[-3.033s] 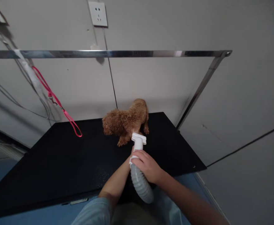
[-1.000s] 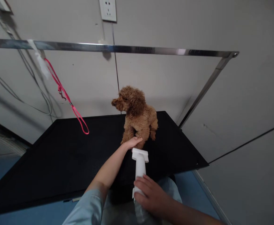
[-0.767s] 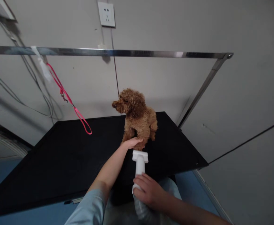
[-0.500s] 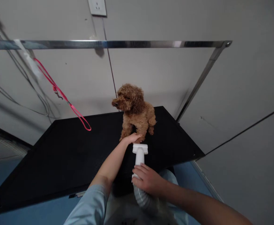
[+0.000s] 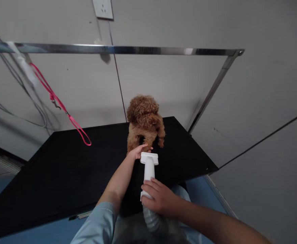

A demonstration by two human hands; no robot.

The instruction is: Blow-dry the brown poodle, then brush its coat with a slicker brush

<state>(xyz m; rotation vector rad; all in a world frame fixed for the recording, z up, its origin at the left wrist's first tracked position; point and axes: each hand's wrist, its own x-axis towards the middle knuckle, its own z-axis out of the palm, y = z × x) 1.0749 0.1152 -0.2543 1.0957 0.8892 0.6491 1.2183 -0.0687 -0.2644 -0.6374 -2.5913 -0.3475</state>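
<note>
A curly brown dog [image 5: 145, 123] sits on a black grooming table [image 5: 87, 166], its head lowered and turned toward the camera. My left hand [image 5: 139, 151] is closed around one of its front paws, which the fingers and the nozzle partly hide. In my right hand [image 5: 158, 198] is a white grooming vacuum nozzle [image 5: 149, 166] with a wide flat head and a ribbed grey hose [image 5: 152, 218] below. The nozzle head points up at the dog, close to the held paw; whether they touch I cannot tell.
A metal bar [image 5: 128, 49] spans above the table, joined to a slanted post [image 5: 210, 91] at right. From it hangs a pink leash [image 5: 59, 103] with a metal clip. Behind are a grey wall, cables at left and a wall socket [image 5: 103, 9].
The dog has turned its head from the left to face down toward my hands. The nozzle head has tilted a little and risen slightly. My left hand stays at the paw.
</note>
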